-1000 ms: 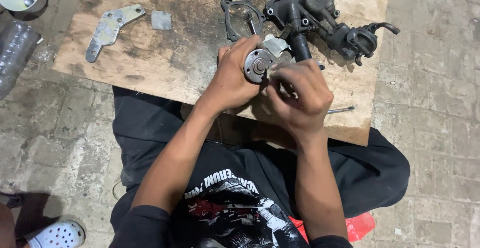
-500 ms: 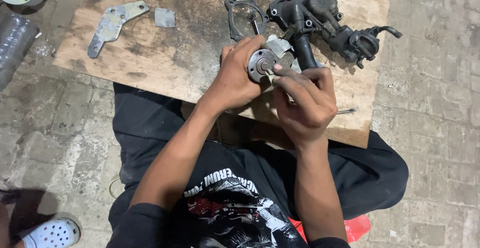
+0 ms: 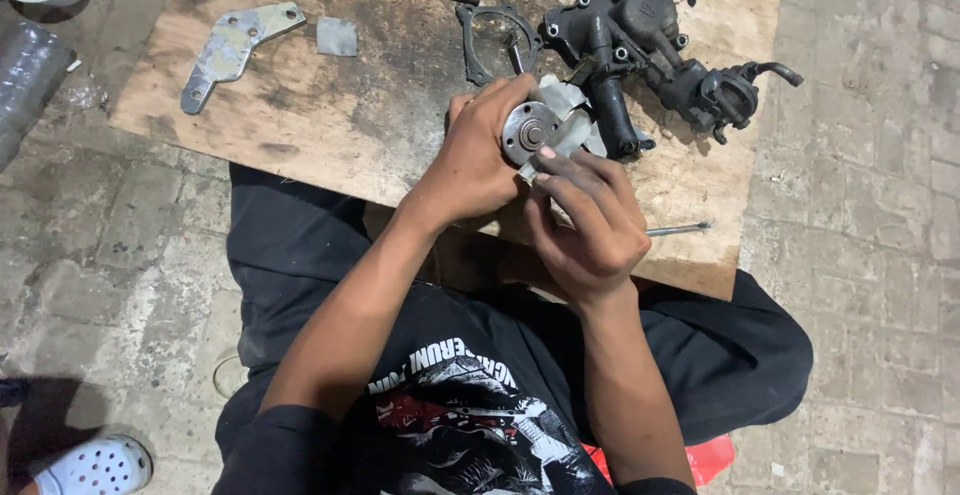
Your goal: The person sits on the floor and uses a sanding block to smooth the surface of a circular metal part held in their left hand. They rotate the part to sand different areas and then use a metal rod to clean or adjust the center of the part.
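My left hand [image 3: 480, 150] grips a small grey metal pump part [image 3: 545, 127] with a round flanged hub, held over the wooden board [image 3: 330, 115]. My right hand [image 3: 590, 220] is closed beside it, its fingertips pressed to the lower edge of the part. Whether the right fingers pinch a small tool or piece is hidden. Just behind the part lies a black cast housing [image 3: 650, 45] with pipes and a lever.
A black gasket [image 3: 495, 40], a grey metal bracket [image 3: 228, 47] and a small metal plate [image 3: 337, 36] lie on the board. A thin metal rod [image 3: 680, 228] rests near the board's right edge. A clear bottle [image 3: 25, 80] and a white sandal [image 3: 95, 467] sit on the paved floor.
Both hands stay on the pump part. My right hand has shifted slightly down and its fingers have closed tighter against the part's lower edge.
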